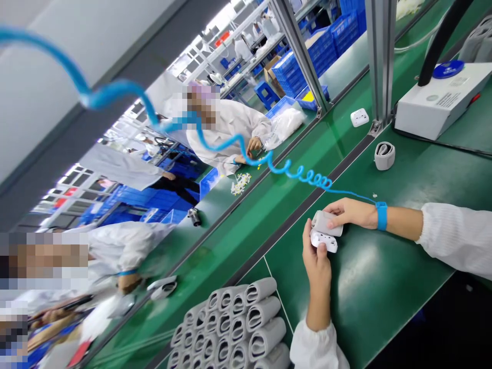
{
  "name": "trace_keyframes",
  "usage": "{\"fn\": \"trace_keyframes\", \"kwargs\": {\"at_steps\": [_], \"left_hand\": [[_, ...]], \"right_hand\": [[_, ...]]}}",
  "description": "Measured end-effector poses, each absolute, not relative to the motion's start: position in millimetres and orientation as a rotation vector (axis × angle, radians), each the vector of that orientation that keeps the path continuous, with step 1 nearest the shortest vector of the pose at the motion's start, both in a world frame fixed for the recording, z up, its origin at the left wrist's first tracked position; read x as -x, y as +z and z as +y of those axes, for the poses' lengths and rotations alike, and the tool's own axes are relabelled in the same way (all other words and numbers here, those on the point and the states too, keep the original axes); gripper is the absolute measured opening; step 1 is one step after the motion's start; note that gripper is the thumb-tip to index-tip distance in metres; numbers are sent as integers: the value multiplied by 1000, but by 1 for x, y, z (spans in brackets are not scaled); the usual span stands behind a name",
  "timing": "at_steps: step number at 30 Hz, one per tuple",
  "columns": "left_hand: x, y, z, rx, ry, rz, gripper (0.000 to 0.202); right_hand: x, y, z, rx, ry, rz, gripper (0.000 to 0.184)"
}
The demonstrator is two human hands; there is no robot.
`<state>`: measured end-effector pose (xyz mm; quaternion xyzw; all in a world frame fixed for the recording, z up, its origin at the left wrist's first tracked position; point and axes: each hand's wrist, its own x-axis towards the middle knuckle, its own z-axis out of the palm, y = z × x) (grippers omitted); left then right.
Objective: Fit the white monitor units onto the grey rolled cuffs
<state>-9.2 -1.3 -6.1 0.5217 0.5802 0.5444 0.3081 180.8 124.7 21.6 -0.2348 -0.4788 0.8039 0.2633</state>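
The left hand (317, 264) and right hand (349, 212) partly hide a white device (326, 225).

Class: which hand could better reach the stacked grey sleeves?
Probably the left hand: it sits closest to the stacked grey padded sleeves, while the right hand rests farther off on the white plastic device.

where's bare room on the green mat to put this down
Bare green mat lies between your forearms, and another patch between the loose grey roll and your right hand. It's crowded by the stacked grey rolls beside your left hand.
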Motion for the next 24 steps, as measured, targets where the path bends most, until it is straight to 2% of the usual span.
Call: {"fn": "trace_keyframes", "kwargs": {"at_steps": [18, 24], "left_hand": [[3, 13, -4, -1381, 1371, 1520, 99], [2, 12, -4, -1413, 1363, 1538, 96]], "right_hand": [[-184, 21, 128, 635, 2325, -1156, 53], [-185, 23, 127, 616, 2273, -1232, 51]]}}
